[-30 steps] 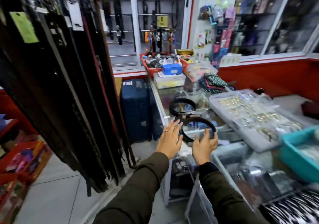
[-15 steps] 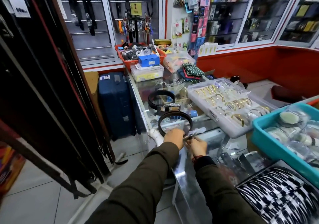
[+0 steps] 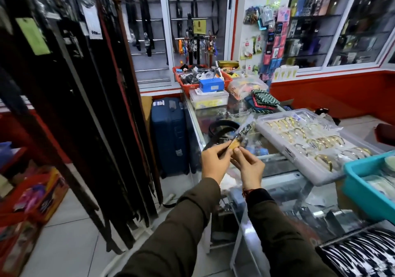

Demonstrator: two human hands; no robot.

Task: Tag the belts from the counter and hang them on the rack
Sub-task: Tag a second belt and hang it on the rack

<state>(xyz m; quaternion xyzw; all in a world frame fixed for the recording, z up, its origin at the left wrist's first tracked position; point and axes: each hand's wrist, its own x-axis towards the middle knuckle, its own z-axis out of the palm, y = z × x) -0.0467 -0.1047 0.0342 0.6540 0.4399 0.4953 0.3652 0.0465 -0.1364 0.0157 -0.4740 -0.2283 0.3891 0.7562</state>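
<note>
My left hand (image 3: 213, 163) and my right hand (image 3: 250, 166) meet above the near edge of the glass counter (image 3: 277, 163). Together they pinch a small clear packet (image 3: 242, 133) with a yellowish tag at its lower end. Just behind the packet, black coiled belts (image 3: 222, 123) lie on the counter, the nearer coil partly hidden by my fingers. The rack of long dark hanging belts (image 3: 85, 106) fills the left side, some carrying white and green tags.
A white tray of gold bangles (image 3: 310, 142) and a teal bin (image 3: 363, 187) sit on the counter to the right. A blue suitcase (image 3: 168, 135) stands between rack and counter. A red basket (image 3: 186, 80) sits at the counter's far end. Boxes crowd the floor at left.
My hands left the coiled belt, picked the clear packet off the counter edge, and have lifted it in front of me. The view has swung back left toward the rack.
</note>
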